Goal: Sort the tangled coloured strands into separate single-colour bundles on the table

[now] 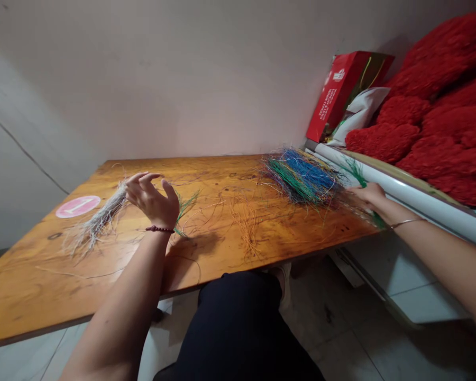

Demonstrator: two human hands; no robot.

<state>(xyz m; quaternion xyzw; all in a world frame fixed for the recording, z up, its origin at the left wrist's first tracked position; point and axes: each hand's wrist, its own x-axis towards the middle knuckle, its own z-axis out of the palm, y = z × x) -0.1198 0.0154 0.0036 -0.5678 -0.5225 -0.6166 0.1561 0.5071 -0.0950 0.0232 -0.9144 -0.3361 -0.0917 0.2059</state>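
Left hand is up off the orange-brown wooden worktop, fingers spread wide and holding nothing, far to the left of the tangled heap of blue and green thin strands. Just left of that hand lies the loose bundle of whitish-grey strands. Right hand rests at the heap's right edge with a few green strands running past it; I cannot tell whether it grips them. The risk as I see it: the heap sits near the worktop's edge, so a tug on snagged strands could drag the tangle over. The thin orange strands scattered left of the heap could get swept along.
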